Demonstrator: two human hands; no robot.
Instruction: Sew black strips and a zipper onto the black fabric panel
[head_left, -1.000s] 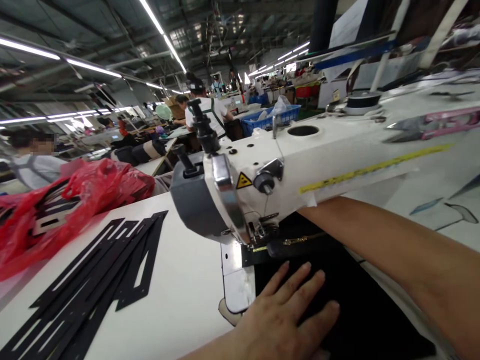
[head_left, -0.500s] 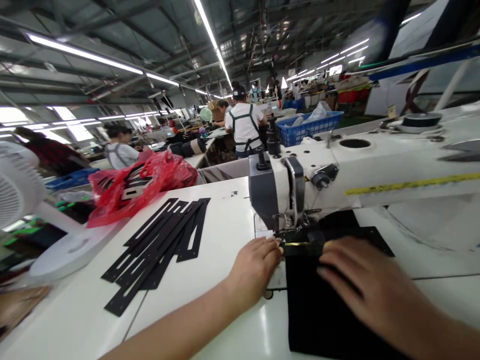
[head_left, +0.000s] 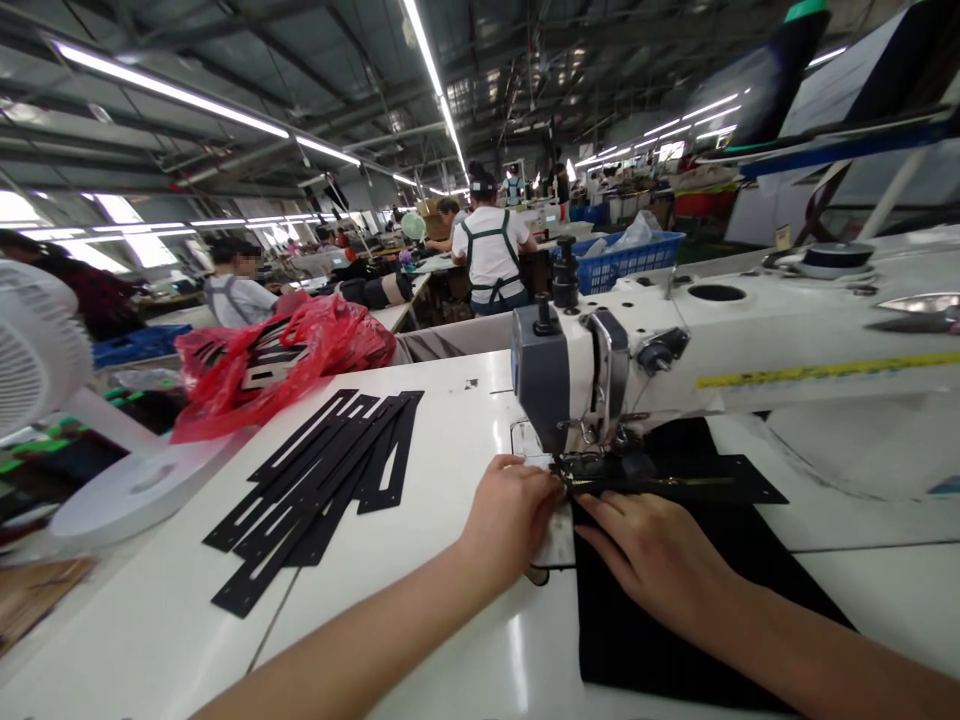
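My left hand is at the needle plate of a white and grey sewing machine. Its bent fingers close at the left end of a zipper with gold-coloured teeth; the fingertips are partly hidden. A black strip frames the zipper under the presser foot. Below and behind it lies a large black fabric piece. My right hand rests on this fabric with fingers stretched out toward the left, just in front of the foot and close to my left hand.
Slotted black strips lie fanned out on the white table at left. Beyond them sit a red plastic bag and a white fan. Scissors rest on the machine arm. A blue basket and co-workers are farther back.
My right hand has moved left along the fabric toward the needle, uncovering the right part of the zipper and strip. My left hand stays near the plate. The view has shifted slightly.
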